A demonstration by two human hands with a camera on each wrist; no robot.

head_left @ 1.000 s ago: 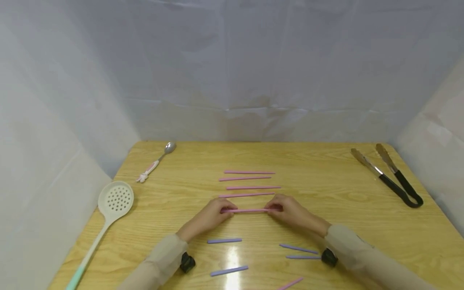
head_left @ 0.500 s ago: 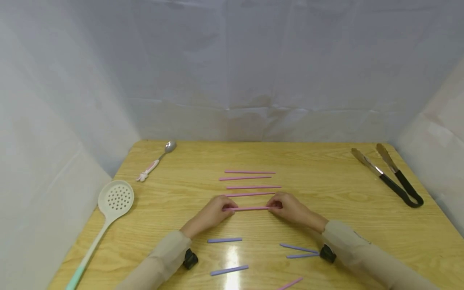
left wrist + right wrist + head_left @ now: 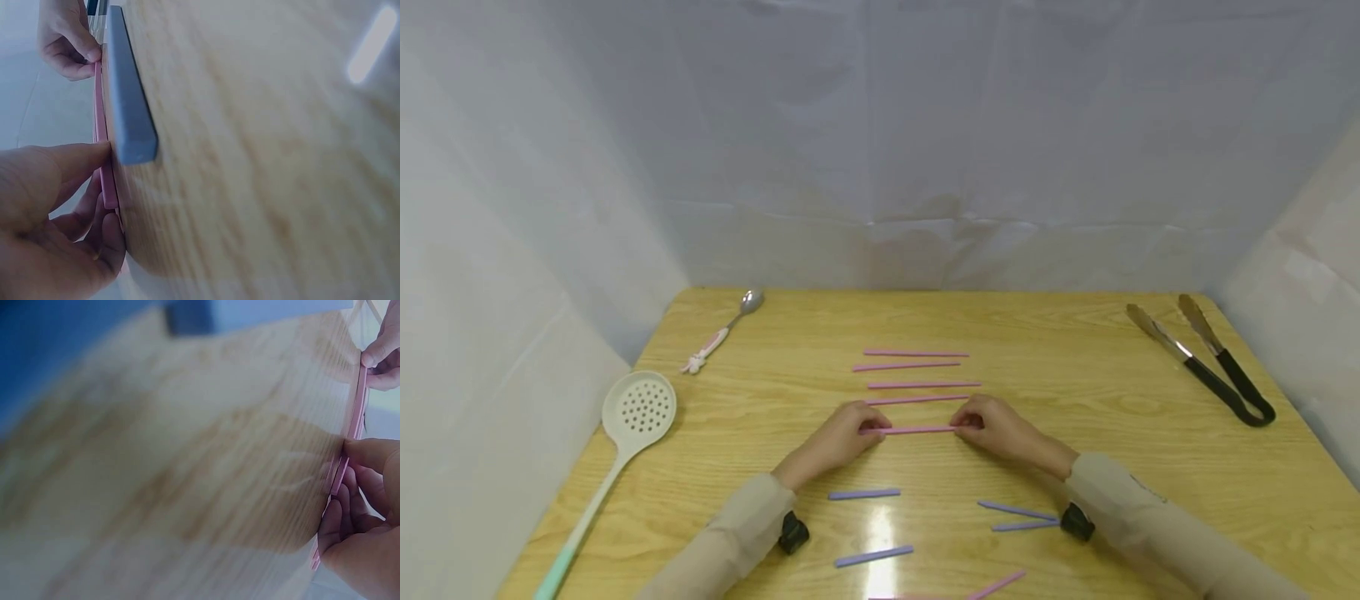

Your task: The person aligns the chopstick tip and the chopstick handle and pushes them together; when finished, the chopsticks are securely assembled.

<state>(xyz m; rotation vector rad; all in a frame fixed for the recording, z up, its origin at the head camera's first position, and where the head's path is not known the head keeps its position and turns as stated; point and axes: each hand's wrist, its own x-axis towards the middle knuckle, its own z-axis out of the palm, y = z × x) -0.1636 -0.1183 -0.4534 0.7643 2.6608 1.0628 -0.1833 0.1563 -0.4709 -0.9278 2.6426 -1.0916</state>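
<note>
A thin pink stick (image 3: 917,430) lies crosswise between both hands, close over the table. My left hand (image 3: 842,437) pinches its left end between thumb and fingers, and my right hand (image 3: 1000,429) pinches the right end the same way. In the left wrist view the stick (image 3: 109,181) shows a squared end beyond the left thumb. Just past it a pink stick (image 3: 917,400) lies nearly parallel, its left end close to the left fingers. Farther back are three more pink sticks, among them a middle one (image 3: 923,385), roughly parallel.
Shorter blue-violet sticks lie nearer, two on the left (image 3: 863,494) and two by the right wrist (image 3: 1022,526). Another pink stick (image 3: 996,586) is at the front edge of view. A slotted skimmer (image 3: 640,408) and a spoon (image 3: 715,340) lie left; black-handled tongs (image 3: 1217,379) lie right.
Both hands have shifted the held pink stick slightly away from the body, toward the row of pink sticks, and keep their pinch on its ends. Over the last half second they barely move.
</note>
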